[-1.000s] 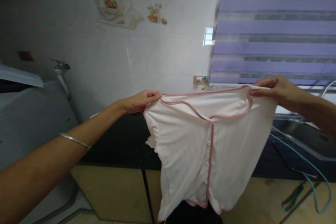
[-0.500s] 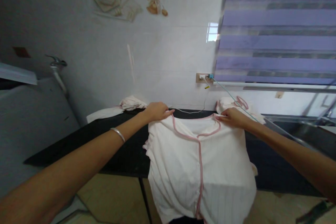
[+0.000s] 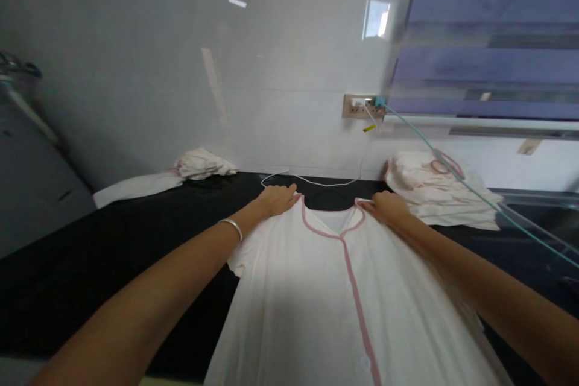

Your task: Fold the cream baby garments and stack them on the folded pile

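Note:
A white button-front shirt (image 3: 312,301) with pink piping is spread over the black counter, its collar toward the wall and its lower part running out of view. My left hand (image 3: 278,199) grips the shirt's left shoulder beside the neckline, fingers closed on the cloth. On the other side of the neckline, my right hand (image 3: 386,208) pinches the right shoulder. Both sleeves are mostly hidden by my arms and folds. A silver bangle (image 3: 233,228) circles my left wrist.
On the black counter (image 3: 149,253), folded white clothes (image 3: 438,187) lie at right and a crumpled white garment (image 3: 203,164) at left. A wall socket (image 3: 362,107) feeds a white cable (image 3: 316,183) and a green cord (image 3: 479,196). The sink (image 3: 543,199) is far right.
The shirt has come down from hanging in front of the counter to lying along it, with both hands still holding its shoulders. My view has moved closer and tilted down.

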Available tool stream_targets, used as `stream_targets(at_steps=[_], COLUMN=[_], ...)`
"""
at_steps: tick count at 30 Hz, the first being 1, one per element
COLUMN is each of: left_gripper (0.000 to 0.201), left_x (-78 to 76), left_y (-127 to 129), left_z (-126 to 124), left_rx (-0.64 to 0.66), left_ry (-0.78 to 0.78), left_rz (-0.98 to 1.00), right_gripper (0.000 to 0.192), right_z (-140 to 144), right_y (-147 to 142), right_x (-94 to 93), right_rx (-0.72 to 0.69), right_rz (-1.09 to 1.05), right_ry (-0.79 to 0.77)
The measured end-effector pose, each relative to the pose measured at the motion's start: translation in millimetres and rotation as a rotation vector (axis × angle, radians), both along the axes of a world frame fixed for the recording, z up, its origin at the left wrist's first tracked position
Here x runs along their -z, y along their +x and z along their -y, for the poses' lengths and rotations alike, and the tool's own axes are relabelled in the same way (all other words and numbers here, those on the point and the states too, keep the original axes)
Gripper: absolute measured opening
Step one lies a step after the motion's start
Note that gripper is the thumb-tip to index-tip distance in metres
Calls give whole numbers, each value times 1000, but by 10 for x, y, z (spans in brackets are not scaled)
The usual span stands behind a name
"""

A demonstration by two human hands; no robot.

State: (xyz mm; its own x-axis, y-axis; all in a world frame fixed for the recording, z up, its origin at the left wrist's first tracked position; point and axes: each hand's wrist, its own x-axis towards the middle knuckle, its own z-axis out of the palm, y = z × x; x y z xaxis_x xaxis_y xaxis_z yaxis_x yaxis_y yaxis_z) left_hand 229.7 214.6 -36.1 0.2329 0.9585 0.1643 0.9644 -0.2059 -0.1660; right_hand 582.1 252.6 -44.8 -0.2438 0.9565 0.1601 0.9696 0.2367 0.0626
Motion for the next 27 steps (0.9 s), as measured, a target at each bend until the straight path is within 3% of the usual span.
stream_targets(at_steps=[7, 12, 16, 20, 23, 25, 27], left_gripper=[68, 71, 60, 48, 46, 57, 72], left_x=[230, 191, 17, -126, -171, -174, -147], left_y=[142, 77, -295, -629, -670, -633, -584], left_z=[-466, -402, -75, 522, 1011, 1260, 1416], left_rx=[-92, -174, -224, -190, -232, -394, -551], left_ry=[34, 56, 90, 124, 70, -63, -204], left_rz=[23, 258, 393, 347, 387, 396, 377], right_gripper=[89, 74, 53, 32, 21, 30, 43], right_z=[-375, -366, -212, 128, 440, 616, 735], right_y=[-168, -91, 278, 927, 1314, 1427, 1429], right_x=[245, 210, -97, -255, -119, 37, 181], right_rx=[122, -45, -189, -291, -90, -9, 13], right_rz=[-99, -213, -244, -281, -255, -230, -216], right_ry=[50, -37, -23, -115, -302, -363, -324])
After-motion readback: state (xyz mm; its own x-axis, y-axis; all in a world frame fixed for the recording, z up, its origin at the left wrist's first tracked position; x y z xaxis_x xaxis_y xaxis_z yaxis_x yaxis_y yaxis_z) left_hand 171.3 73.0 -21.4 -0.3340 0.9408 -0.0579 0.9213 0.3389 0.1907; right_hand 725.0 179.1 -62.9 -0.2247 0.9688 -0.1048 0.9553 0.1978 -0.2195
